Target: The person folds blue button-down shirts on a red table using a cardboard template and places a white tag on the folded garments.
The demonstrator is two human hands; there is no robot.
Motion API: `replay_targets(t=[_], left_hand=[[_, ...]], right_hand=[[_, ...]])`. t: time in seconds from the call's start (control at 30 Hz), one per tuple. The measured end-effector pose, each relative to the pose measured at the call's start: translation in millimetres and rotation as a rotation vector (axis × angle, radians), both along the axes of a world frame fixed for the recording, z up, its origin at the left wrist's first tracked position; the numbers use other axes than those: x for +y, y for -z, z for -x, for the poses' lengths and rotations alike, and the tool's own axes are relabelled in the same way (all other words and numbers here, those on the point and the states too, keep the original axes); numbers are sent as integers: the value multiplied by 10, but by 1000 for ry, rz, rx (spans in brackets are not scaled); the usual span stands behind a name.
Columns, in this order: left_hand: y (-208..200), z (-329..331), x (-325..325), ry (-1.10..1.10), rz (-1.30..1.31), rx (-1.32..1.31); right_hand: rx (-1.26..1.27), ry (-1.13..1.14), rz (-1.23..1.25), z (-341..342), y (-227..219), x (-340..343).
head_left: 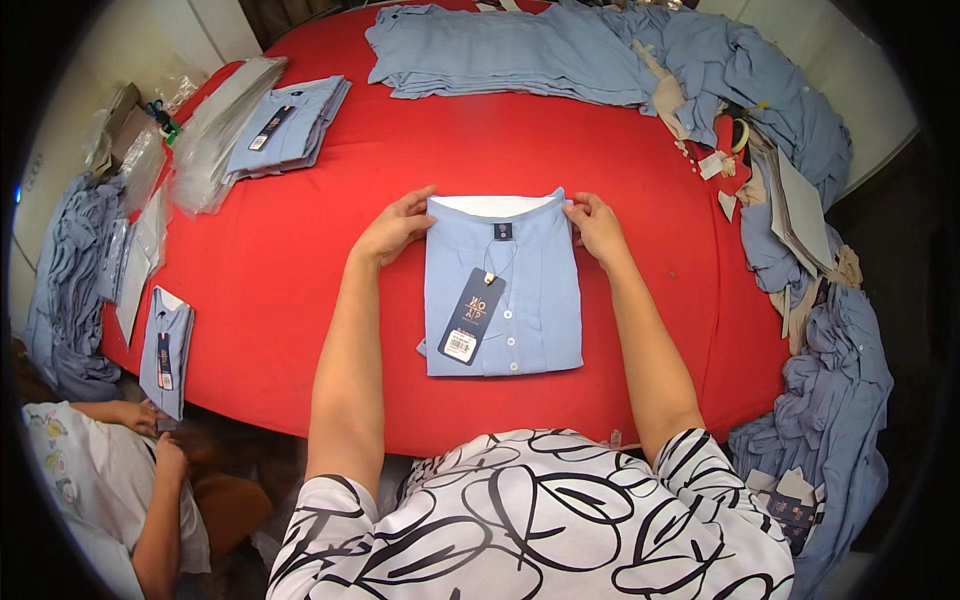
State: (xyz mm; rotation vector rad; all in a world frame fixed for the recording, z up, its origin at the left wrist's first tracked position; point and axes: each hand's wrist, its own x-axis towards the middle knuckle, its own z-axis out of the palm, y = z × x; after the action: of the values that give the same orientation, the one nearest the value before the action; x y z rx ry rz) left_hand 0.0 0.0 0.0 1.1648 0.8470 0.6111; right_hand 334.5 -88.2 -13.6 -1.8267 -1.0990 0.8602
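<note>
A light blue shirt, folded into a neat rectangle, lies on the red table cover before me. A white insert shows inside its neckline. From the collar a dark navy hang tag with a white sticker hangs on a loop, beside the row of small white buttons. My left hand pinches the shirt's far left corner between thumb and fingers. At the far right corner, my right hand grips the edge in the same way.
Folded shirts stand stacked at far left, beside clear plastic bags. Unfolded shirts are piled at the back. More blue garments and cardboard sheets line the right. At left, a co-worker's hands are by another folded shirt.
</note>
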Motion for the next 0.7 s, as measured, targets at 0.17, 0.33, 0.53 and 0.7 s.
replay_targets(t=[0.17,0.33,0.53,0.7], left_hand=[[48,-85,-4,-122,-31,29],[51,-151,67,-188,-155,97],[-69,122,412,-153,-333,497],[-428,495,1128,-249,-778,884]], right_hand=[[110,-47,129,-8,-186,179],[1,-190,-18,74,-237,220],[-23,-333,165,269,-337,640],[-68,-434,-11,733,-172,1436]])
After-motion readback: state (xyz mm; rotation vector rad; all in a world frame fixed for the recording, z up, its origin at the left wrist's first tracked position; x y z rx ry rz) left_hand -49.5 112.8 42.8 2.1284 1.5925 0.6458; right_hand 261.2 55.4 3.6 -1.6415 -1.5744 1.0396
